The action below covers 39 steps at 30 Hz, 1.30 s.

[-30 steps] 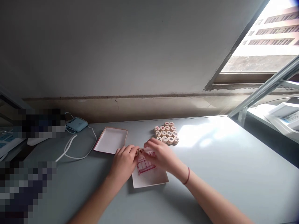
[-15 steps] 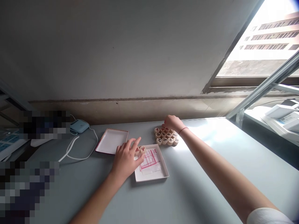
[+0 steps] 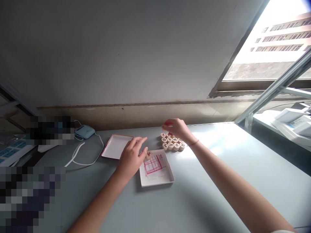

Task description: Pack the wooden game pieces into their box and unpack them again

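Observation:
My left hand (image 3: 132,155) is open over the upper left corner of a shallow white box (image 3: 167,179), its thumb near a round wooden Chinese chess piece (image 3: 148,155) with a red character. The hand hides whatever lies beside that piece. A paper with a pink grid (image 3: 153,164) lies on the box's bottom. Stacked Chinese chess pieces (image 3: 170,145) stand in rows on the table behind the box. Above their back row is my right hand (image 3: 176,127), fingers pinched on what appears to be a pale chess piece (image 3: 164,128), mostly covered by the fingers.
A second shallow box part (image 3: 115,146) with a reddish edge lies left of my left hand. Further left are a light blue device (image 3: 85,131), a white cable (image 3: 100,145) and a power strip (image 3: 14,150). The wall (image 3: 145,116) borders the table's back edge.
My right hand has shifted slightly left and up from the back row of pieces. My left hand has moved a little up, covering one of the two pieces in the box.

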Motion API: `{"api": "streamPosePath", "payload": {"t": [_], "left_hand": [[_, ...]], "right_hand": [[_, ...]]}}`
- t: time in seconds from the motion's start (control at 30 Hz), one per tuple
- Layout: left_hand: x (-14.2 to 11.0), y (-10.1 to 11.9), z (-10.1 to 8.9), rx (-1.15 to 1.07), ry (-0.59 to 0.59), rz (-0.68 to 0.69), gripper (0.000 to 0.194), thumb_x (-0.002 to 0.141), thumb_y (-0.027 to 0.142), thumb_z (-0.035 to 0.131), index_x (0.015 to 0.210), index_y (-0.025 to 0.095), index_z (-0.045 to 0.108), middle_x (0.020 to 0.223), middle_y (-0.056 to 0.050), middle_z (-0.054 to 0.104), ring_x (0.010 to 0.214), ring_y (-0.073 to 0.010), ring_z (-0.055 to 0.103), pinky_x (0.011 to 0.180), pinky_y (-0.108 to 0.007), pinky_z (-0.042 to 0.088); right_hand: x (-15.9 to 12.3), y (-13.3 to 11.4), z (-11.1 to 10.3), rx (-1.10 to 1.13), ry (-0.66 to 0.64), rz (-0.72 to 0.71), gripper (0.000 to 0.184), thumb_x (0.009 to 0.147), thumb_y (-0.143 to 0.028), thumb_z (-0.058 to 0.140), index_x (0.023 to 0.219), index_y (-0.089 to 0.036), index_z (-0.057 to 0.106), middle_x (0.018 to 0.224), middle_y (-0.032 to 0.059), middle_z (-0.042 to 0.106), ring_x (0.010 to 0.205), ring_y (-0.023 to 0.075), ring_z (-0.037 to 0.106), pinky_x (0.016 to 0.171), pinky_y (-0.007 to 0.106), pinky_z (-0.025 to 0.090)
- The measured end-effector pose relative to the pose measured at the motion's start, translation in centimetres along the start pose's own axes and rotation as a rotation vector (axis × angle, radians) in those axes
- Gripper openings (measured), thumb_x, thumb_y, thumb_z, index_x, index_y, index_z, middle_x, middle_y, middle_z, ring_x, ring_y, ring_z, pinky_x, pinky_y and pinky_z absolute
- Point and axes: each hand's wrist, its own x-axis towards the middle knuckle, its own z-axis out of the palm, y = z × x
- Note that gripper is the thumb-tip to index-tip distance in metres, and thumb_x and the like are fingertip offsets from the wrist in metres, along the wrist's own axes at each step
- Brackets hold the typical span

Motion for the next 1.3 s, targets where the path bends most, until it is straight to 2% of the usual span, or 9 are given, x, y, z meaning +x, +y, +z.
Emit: {"api": "streamPosePath", "payload": {"t": [0.1,0.13,0.2,0.3,0.47,0.57,0.87,1.07,1.3], "left_hand": [[-0.4,0.8,1.2,-0.103,0.025,0.034,0.039,0.091,0.029,0.054,0.129,0.028,0.049,0.131,-0.008,0.05,0.104,-0.0212,0.062,0.081,-0.034,0.056],[-0.7,1.0,1.6,-0.136,0.03,0.058,0.04,0.091,0.03,0.054,0.131,0.029,0.048,0.132,-0.008,0.05,0.106,-0.0213,0.061,0.082,-0.033,0.057],[-1.3,1.4,2.3,-0.192,0.022,0.11,0.039,0.093,0.028,0.052,0.132,0.03,0.047,0.123,-0.006,0.056,0.104,-0.0197,0.062,0.083,-0.032,0.056],[-1.9,1.5,2.6,-0.239,-0.013,0.117,0.032,0.094,0.02,0.049,0.125,0.029,0.052,0.105,-0.003,0.061,0.097,-0.017,0.064,0.082,-0.03,0.056],[-1.4,1.2,2.7,-0.223,0.05,-0.005,0.013,0.088,0.017,0.053,0.097,0.022,0.06,0.104,-0.003,0.057,0.084,-0.0142,0.064,0.077,-0.029,0.055],[-0.9,1.5,2.9,-0.185,0.009,-0.006,0.006,0.087,0.016,0.054,0.088,0.021,0.058,0.099,-0.002,0.059,0.079,-0.0125,0.063,0.074,-0.027,0.052],[-0.7,2.2,3.5,0.195,-0.165,0.109,0.01,0.088,0.019,0.059,0.079,0.022,0.063,0.095,-0.001,0.07,0.098,-0.0204,0.059,0.082,-0.036,0.039],[-1.2,1.4,3.4,0.288,-0.171,0.102,0.011,0.088,0.027,0.06,0.098,0.025,0.065,0.113,-0.004,0.064,0.103,-0.0232,0.055,0.081,-0.037,0.04],[-1.9,-0.1,1.7,0.354,-0.189,0.018,0.024,0.087,0.022,0.061,0.111,0.028,0.062,0.114,-0.003,0.065,0.104,-0.0229,0.056,0.077,-0.035,0.039]], "right_hand": [[-4.5,-2.0,1.4,0.579,-0.16,-0.093,0.027,0.079,-0.041,0.065,0.092,-0.018,0.065,0.091,0.0063,0.069,0.06,0.0145,0.065,0.052,0.025,0.052],[-5.9,-2.5,2.0,0.687,-0.237,-0.123,0.028,0.078,-0.042,0.067,0.089,-0.017,0.065,0.088,0.0062,0.069,0.063,0.0147,0.064,0.054,0.025,0.053],[-8.0,-2.8,3.3,0.841,-0.246,-0.105,0.03,0.076,-0.043,0.069,0.087,-0.016,0.065,0.083,0.005,0.067,0.065,0.0139,0.062,0.055,0.025,0.053],[-9.2,-2.2,4.3,0.963,-0.244,-0.037,0.034,0.073,-0.047,0.072,0.084,-0.016,0.064,0.077,0.0031,0.065,0.066,0.0128,0.06,0.057,0.025,0.052],[-8.4,-0.5,4.0,1.077,-0.145,0.098,0.036,0.071,-0.049,0.074,0.084,-0.017,0.063,0.083,0.0023,0.065,0.069,0.0112,0.059,0.066,0.026,0.053],[-8.1,0.0,4.0,1.119,-0.122,0.186,0.037,0.07,-0.049,0.075,0.085,-0.017,0.063,0.088,0.004,0.065,0.069,0.0109,0.059,0.068,0.026,0.054],[-8.5,-0.1,4.8,0.935,-0.036,0.09,0.033,0.075,-0.049,0.069,0.084,-0.019,0.061,0.087,0.005,0.065,0.074,0.0164,0.062,0.065,0.028,0.053],[-9.4,-0.4,4.8,0.56,0.062,-0.191,0.009,0.084,-0.027,0.056,0.088,-0.021,0.063,0.098,0.0065,0.059,0.079,0.0162,0.061,0.071,0.031,0.054],[-10.0,-0.3,6.5,0.036,0.07,-0.499,0.036,0.083,-0.001,0.046,0.106,-0.024,0.061,0.099,0.0075,0.062,0.084,0.019,0.059,0.074,0.033,0.051]]}}
